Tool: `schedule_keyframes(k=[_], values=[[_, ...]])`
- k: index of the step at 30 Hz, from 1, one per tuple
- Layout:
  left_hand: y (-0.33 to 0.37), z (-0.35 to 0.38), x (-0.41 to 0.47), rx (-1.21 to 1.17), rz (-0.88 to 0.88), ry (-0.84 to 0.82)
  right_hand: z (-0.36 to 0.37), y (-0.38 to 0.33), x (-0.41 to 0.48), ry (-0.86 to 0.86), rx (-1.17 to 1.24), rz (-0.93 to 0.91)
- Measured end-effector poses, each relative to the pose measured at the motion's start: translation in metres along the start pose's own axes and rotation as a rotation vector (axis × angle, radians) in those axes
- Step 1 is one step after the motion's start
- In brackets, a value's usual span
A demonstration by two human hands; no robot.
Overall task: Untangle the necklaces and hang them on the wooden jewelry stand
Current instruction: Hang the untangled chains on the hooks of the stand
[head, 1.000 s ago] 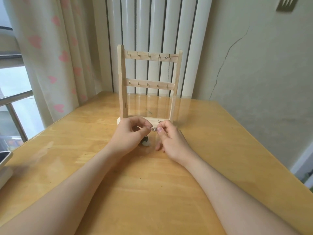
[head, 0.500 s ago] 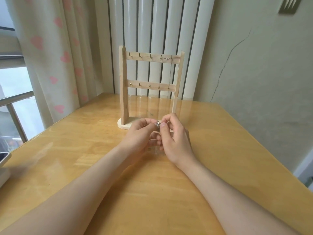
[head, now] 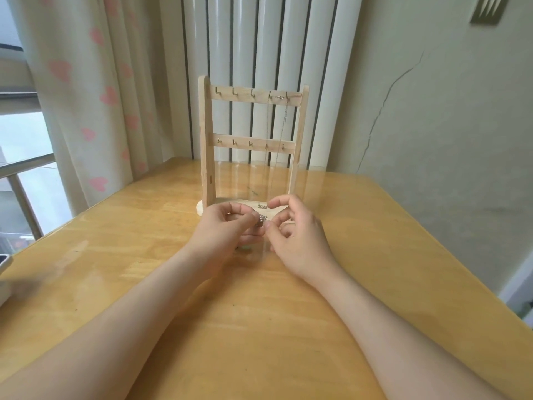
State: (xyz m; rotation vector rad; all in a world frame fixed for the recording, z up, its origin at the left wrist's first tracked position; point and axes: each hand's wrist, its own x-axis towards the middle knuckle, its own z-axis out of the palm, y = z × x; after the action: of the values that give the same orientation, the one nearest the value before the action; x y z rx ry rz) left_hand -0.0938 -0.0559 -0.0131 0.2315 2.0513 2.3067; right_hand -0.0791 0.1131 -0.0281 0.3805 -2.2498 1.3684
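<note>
In the head view, the wooden jewelry stand [head: 206, 140] is upright at the far middle of the desk [head: 375, 255]. Its two posts are vertical and its two hooked rails run left to right, broadside to the person. A hung necklace [head: 281, 131] is draped over the two rightmost hooks of the top rail. Its thin chain drops straight down past the lower rail to a small pendant just above the stand's base. The pendant looks like a row of letters (too small to read).

Just in front of the base, both hands meet above the desk. The left hand [head: 227, 230] pinches the tangled necklace [head: 262, 219], a small silver clump, between thumb and forefinger, so its grip is clamped on the clump. The right hand [head: 300, 238] comes at it from the other side, its thumb tip against the same clump, fingers curled and forefinger raised above it. Its grip also seems closed on the clump. The clump is bunched tight and shows no long axis.

Behind the stand are a white ribbed radiator [head: 259, 39], a curtain [head: 86, 82] with pink hearts, and a cracked wall [head: 432, 125].
</note>
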Motion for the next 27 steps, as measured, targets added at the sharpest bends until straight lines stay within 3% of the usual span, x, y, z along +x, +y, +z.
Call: schedule_keyframes(k=[11, 18, 27], values=[[-0.001, -0.005, -0.003, 0.18, 0.074, -0.014, -0.007, 0.003, 0.002, 0.016, -0.27, -0.069], [-0.003, -0.001, -0.003, 0.121, 0.061, -0.028, -0.002, -0.001, 0.006, 0.084, 0.003, 0.039], [0.002, 0.004, -0.002, -0.158, 0.009, 0.005, -0.006, -0.016, 0.004, 0.151, 0.328, 0.161]])
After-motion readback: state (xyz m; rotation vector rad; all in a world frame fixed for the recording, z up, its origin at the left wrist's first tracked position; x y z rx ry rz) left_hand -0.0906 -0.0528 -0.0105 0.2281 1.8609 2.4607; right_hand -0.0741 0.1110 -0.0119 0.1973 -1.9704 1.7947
